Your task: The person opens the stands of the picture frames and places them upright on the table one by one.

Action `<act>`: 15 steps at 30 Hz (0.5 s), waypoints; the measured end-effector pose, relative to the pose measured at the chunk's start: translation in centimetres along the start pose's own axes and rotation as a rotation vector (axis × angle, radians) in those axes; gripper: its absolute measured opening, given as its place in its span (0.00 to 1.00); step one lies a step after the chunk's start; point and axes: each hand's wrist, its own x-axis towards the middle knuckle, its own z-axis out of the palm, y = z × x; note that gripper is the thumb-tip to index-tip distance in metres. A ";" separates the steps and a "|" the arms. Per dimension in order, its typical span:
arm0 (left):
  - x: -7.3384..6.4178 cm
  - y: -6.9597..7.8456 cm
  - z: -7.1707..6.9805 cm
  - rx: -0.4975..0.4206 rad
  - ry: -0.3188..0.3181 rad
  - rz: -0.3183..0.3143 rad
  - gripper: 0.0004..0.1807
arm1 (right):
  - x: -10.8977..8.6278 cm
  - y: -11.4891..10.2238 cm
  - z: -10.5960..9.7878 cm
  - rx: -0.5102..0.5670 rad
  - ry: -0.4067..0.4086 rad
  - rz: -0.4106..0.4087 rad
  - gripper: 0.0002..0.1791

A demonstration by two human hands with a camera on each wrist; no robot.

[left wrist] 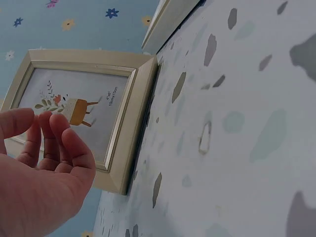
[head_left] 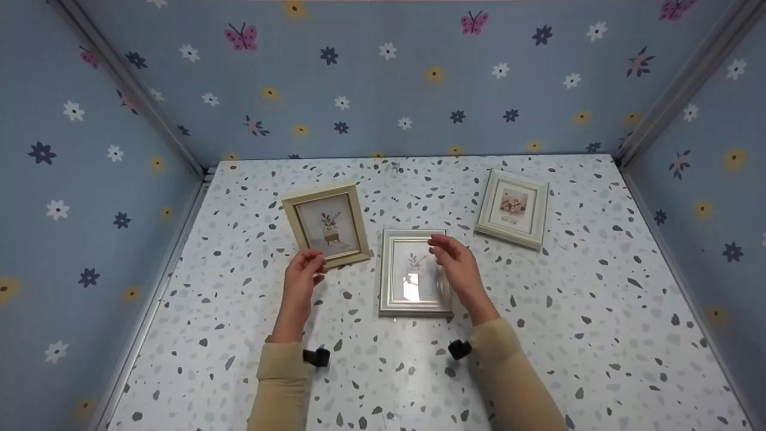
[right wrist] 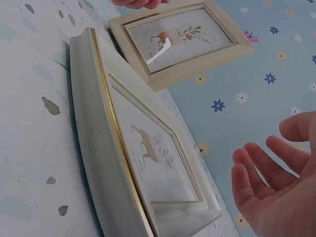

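Beige frame [head_left: 331,225] stands toward the table's [head_left: 598,311] back-left corner; left hand [head_left: 301,276] and right hand [head_left: 461,269] grip nothing; a knock could topple it.

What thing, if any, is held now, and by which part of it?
Nothing is held: the left hand is near the standing frame, the right hand near the middle frame.

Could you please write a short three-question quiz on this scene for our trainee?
1. True or false: the cream rectangular picture frame nearest the left hand stands up rather than lying flat.
2. Which is nearest the right hand? A, the cream frame; B, the silvery-white rectangular frame.
3. How many frames are on the white tabletop with grey specks?

Key: 1. True. 2. B. 3. Three, counting the off-white rectangular frame at far right.
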 end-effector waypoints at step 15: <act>-1.1 -1.3 3.2 0.241 -0.329 -0.050 0.19 | -1.0 1.8 -3.0 -0.051 0.092 0.095 0.19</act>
